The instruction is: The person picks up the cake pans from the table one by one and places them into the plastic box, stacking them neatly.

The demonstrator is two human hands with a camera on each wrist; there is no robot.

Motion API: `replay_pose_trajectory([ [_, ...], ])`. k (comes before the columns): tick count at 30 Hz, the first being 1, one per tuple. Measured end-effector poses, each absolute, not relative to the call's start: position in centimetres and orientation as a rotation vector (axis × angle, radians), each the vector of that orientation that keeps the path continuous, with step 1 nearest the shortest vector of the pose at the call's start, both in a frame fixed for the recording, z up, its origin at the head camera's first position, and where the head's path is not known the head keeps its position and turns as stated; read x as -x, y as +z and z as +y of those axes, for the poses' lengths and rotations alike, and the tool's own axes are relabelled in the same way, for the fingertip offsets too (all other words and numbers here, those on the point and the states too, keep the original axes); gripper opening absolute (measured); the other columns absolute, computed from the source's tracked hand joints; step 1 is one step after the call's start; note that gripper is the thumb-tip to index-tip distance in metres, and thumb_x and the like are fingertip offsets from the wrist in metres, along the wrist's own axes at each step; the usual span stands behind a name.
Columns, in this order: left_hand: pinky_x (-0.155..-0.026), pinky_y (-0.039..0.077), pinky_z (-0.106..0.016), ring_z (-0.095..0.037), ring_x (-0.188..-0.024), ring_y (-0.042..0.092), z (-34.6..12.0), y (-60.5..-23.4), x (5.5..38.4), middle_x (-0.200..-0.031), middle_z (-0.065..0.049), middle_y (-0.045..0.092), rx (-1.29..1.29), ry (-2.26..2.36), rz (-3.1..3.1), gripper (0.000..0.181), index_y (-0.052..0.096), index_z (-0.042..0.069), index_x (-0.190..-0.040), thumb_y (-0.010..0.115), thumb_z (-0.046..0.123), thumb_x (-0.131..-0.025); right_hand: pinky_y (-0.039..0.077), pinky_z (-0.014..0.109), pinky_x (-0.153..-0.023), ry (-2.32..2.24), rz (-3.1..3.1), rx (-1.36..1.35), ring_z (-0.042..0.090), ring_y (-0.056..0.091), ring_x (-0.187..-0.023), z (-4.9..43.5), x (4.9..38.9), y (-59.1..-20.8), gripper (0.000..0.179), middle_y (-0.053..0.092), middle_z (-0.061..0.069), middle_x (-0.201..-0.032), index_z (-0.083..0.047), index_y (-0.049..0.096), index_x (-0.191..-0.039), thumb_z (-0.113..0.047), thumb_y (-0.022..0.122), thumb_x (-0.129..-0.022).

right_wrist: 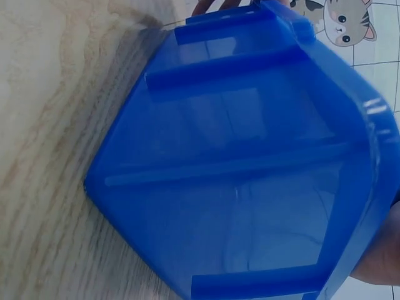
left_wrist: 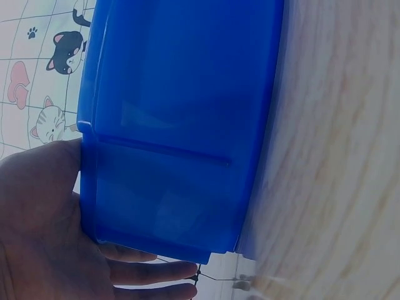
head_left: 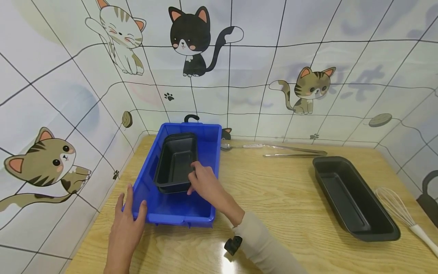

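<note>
A blue plastic bin (head_left: 171,219) stands on the wooden table, with small dark loaf pans (head_left: 175,163) nested together inside it. My right hand (head_left: 208,186) reaches over the bin's right wall and pinches the near right edge of the pans. At the bin's near left corner, my left hand (head_left: 126,224) rests with fingers spread and straight. The left wrist view shows that hand (left_wrist: 47,219) right at the bin's edge, fingers extending past the corner. In the right wrist view the bin's outer wall (right_wrist: 237,137) hides most of the right hand.
A larger dark loaf pan (head_left: 354,201) lies to the right, beside a whisk (head_left: 398,207) with a white handle. Along the back lie metal tongs (head_left: 295,149) and a spoon (head_left: 236,146). A black hook-shaped handle (head_left: 191,118) shows behind the bin, near the cat-patterned wall covering.
</note>
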State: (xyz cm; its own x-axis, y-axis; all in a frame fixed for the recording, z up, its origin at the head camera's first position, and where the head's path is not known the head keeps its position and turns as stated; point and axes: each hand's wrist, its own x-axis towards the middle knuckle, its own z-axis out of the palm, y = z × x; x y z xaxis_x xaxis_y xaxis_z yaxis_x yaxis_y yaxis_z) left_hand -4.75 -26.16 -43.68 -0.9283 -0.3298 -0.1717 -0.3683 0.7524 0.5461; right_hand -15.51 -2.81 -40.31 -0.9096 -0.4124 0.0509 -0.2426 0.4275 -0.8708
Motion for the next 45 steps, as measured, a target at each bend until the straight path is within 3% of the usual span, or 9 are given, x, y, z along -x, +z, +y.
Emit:
replay_pose_trajectory([
  [12, -0.114, 0.029, -0.090, -0.072, -0.152, 0.025, -26.0, -43.6, 4.7, -0.180, -0.034, 0.000, 0.578, 0.936, 2.876, 0.079, -0.008, 0.021, -0.177, 0.034, 0.049, -0.117, 0.031, 0.022, -0.047, -1.560, 2.530, 0.573, 0.035, 0.083, -0.077, -2.8, 15.5, -40.6, 0.040, 0.073, 0.012, -0.076, 0.014, 0.054, -0.146, 0.002, 0.045, -0.108],
  [18, -0.115, 0.029, -0.089, -0.071, -0.153, 0.025, -25.9, -43.5, 4.7, -0.180, -0.034, 0.001, 0.576, 0.937, 2.880, 0.079, -0.008, 0.021, -0.177, 0.035, 0.049, -0.117, 0.056, 0.028, -0.062, -1.385, 2.755, 0.620, 0.027, 0.082, -0.080, -3.1, 15.7, -40.7, 0.033, 0.076, 0.023, -0.110, 0.015, 0.063, -0.133, 0.008, 0.050, -0.104],
  [24, -0.116, 0.028, -0.088, -0.070, -0.154, 0.024, -25.9, -43.5, 4.7, -0.180, -0.033, 0.001, 0.576, 0.941, 2.882, 0.079, -0.008, 0.021, -0.177, 0.035, 0.048, -0.117, 0.067, 0.047, -0.080, -1.075, 2.940, 0.637, 0.041, 0.078, -0.104, -3.6, 15.6, -40.6, 0.034, 0.072, 0.031, -0.130, 0.012, 0.064, -0.135, 0.011, 0.060, -0.101],
  [27, -0.116, 0.028, -0.088, -0.070, -0.154, 0.023, -26.0, -43.5, 4.7, -0.180, -0.033, 0.001, 0.574, 0.944, 2.883, 0.078, -0.008, 0.021, -0.177, 0.035, 0.048, -0.117, 0.068, 0.049, -0.077, -0.941, 2.937, 0.601, 0.047, 0.079, -0.100, -4.0, 15.5, -40.6, 0.047, 0.061, 0.038, -0.145, 0.010, 0.056, -0.145, 0.010, 0.067, -0.100],
  [32, -0.118, 0.028, -0.087, -0.069, -0.156, 0.023, -25.8, -43.3, 4.8, -0.180, -0.033, 0.002, 0.564, 0.968, 2.892, 0.078, -0.006, 0.021, -0.177, 0.036, 0.047, -0.117, 0.062, 0.034, -0.053, -0.679, 2.968, 0.584, 0.041, 0.080, -0.079, -4.6, 15.3, -40.8, 0.067, 0.044, 0.044, -0.159, 0.006, 0.048, -0.156, 0.001, 0.079, -0.097],
  [36, -0.119, 0.027, -0.086, -0.068, -0.156, 0.023, -25.8, -43.3, 4.9, -0.180, -0.032, 0.003, 0.559, 0.975, 2.899, 0.078, -0.005, 0.021, -0.177, 0.037, 0.047, -0.117, 0.057, 0.031, -0.046, -0.642, 3.025, 0.603, 0.037, 0.079, -0.071, -4.6, 15.1, -40.8, 0.065, 0.046, 0.044, -0.158, 0.006, 0.049, -0.154, 0.001, 0.079, -0.096],
  [39, -0.120, 0.027, -0.085, -0.068, -0.156, 0.023, -25.8, -43.3, 4.8, -0.180, -0.033, 0.004, 0.566, 0.968, 2.898, 0.078, -0.006, 0.021, -0.177, 0.037, 0.046, -0.117, 0.067, 0.040, -0.066, -0.782, 2.989, 0.695, 0.041, 0.081, -0.090, -3.4, 14.7, -39.8, 0.056, 0.052, 0.040, -0.155, 0.006, 0.051, -0.152, -0.001, 0.073, -0.101],
  [42, -0.119, 0.027, -0.085, -0.068, -0.156, 0.023, -25.9, -43.4, 4.7, -0.179, -0.035, 0.005, 0.568, 0.958, 2.893, 0.078, -0.006, 0.020, -0.177, 0.037, 0.046, -0.117, 0.066, 0.041, -0.075, -1.036, 2.731, 0.874, 0.033, 0.080, -0.089, 0.3, 14.2, -38.3, 0.047, 0.075, 0.027, -0.123, 0.002, 0.053, -0.155, -0.013, 0.062, -0.111],
  [45, -0.119, 0.027, -0.085, -0.069, -0.155, 0.024, -25.9, -43.4, 4.6, -0.179, -0.035, 0.006, 0.570, 0.962, 2.895, 0.078, -0.006, 0.020, -0.177, 0.037, 0.046, -0.117, 0.061, 0.039, -0.077, -1.187, 2.506, 0.965, 0.021, 0.077, -0.085, 6.5, 13.6, -37.4, 0.048, 0.081, 0.015, -0.105, -0.006, 0.052, -0.161, -0.026, 0.051, -0.118],
])
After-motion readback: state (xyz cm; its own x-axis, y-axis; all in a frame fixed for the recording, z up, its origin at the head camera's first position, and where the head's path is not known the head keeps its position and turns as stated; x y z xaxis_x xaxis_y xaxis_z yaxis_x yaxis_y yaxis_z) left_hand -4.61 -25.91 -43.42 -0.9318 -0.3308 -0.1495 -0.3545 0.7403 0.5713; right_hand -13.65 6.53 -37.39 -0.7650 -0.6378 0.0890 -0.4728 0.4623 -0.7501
